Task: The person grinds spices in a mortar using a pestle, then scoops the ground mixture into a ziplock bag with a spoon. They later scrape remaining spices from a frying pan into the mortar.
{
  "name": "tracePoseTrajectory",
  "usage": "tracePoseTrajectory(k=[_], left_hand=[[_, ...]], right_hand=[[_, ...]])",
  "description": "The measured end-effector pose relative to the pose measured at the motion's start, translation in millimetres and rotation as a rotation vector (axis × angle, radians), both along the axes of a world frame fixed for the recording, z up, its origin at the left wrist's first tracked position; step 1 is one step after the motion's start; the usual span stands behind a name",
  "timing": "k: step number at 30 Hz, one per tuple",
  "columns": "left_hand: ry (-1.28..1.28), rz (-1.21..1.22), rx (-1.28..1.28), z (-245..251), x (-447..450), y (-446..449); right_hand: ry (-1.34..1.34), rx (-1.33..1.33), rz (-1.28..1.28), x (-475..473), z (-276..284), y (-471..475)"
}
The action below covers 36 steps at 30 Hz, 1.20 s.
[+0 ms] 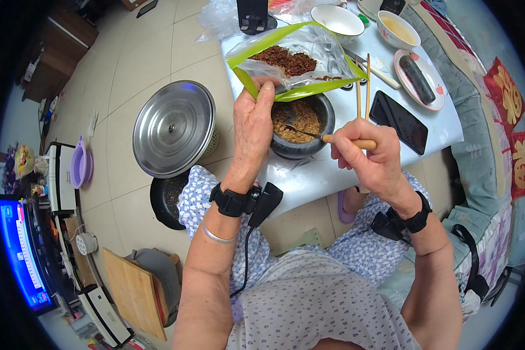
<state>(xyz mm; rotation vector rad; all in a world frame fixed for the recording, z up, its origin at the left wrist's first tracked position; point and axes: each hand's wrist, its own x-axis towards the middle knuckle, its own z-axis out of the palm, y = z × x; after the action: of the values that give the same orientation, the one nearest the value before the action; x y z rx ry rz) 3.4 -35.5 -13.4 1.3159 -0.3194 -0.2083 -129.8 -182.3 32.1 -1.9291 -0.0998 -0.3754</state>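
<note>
My left hand (253,127) grips the near left edge of a clear plastic bag (269,40) with a bright green rim. The bag's mouth gapes, and dark reddish-brown crumbs (284,60) lie inside. Just below the bag stands a dark stone mortar (295,151), its far rim partly covered by the bag. Coarse light-brown ground food (304,124) fills its lower part. My right hand (369,153) holds a spoon (328,138) by its wooden handle. The spoon's metal end reaches into the ground food.
Right of the mortar are chopsticks (368,92), a black smartphone (400,122), a knife (383,75) and a plate (439,101) with a stone pestle (417,78). Bowls (337,21) stand at the back. A steel lid (173,129) and a dark pan (168,203) are left of the table.
</note>
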Motion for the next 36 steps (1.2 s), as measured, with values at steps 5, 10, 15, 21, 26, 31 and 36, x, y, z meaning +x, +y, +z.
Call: tracePoseTrajectory(k=[5,10,15,21,26,31,36], left_hand=[[-0.018,0.003,0.018,-0.6,0.8,0.8],[-0.002,-0.001,0.011,0.5,-0.2,0.8],[-0.012,-0.005,0.027,1.6,0.1,1.9],[-0.001,-0.001,0.015,-0.5,0.6,0.5],[-0.017,-0.002,0.039,-0.1,0.1,2.2],[-0.021,-0.043,0.086,1.1,-0.2,5.2],[-0.015,-0.052,0.086,0.7,0.7,5.9]], right_hand=[[0.121,0.410,-0.038,4.7,-2.0,-6.0],[0.170,0.594,-0.033,14.4,-7.1,-19.2],[0.168,0.661,-0.032,11.8,-7.2,-28.8],[0.153,0.669,-0.052,3.8,3.4,-37.5],[0.108,0.665,-0.048,3.2,16.4,-50.0],[0.006,0.676,-0.012,27.0,34.3,-61.5],[-0.103,0.496,-0.122,72.8,27.2,-45.8]])
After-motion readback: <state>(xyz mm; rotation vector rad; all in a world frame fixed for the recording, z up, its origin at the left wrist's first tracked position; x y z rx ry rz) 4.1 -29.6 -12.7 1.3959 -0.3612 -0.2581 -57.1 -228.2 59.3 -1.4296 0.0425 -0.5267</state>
